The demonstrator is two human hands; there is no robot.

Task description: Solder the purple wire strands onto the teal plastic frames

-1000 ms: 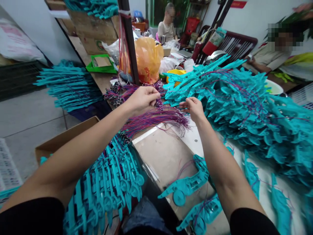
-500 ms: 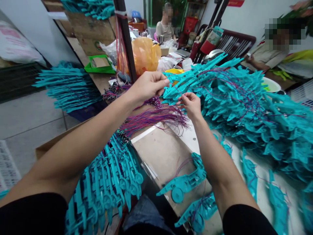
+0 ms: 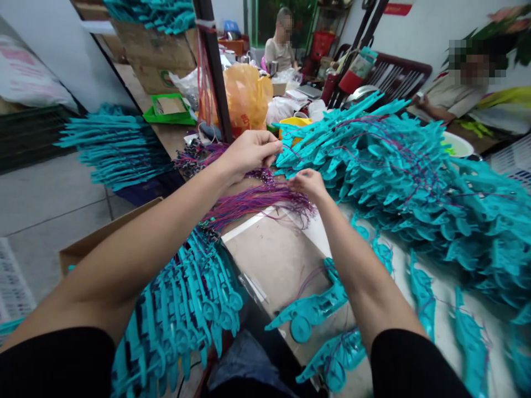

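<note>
My left hand [image 3: 255, 152] is closed in a pinch on a thin red-purple wire, over the back of the table. To its right and slightly lower, my right hand [image 3: 310, 183] is also pinched, apparently on thin wire, though the tips are too small to see clearly. Under both hands lies a bundle of red and purple wires [image 3: 253, 204] with loose ends at the right. The large pile of turquoise plastic parts [image 3: 398, 160] rises just beyond my right hand. Single turquoise parts with wires [image 3: 309, 315] lie nearer to me.
Stacked turquoise parts [image 3: 178, 309] fill the area at my left, beside a cardboard box [image 3: 108, 226]. A dark post [image 3: 213, 72] stands behind my left hand. Farther back are an orange plastic bag [image 3: 246, 97], a green tray [image 3: 168, 108] and two seated people.
My right hand has moved left and a little down, over the wire ends. My left hand has dropped slightly. Both remain pinched.
</note>
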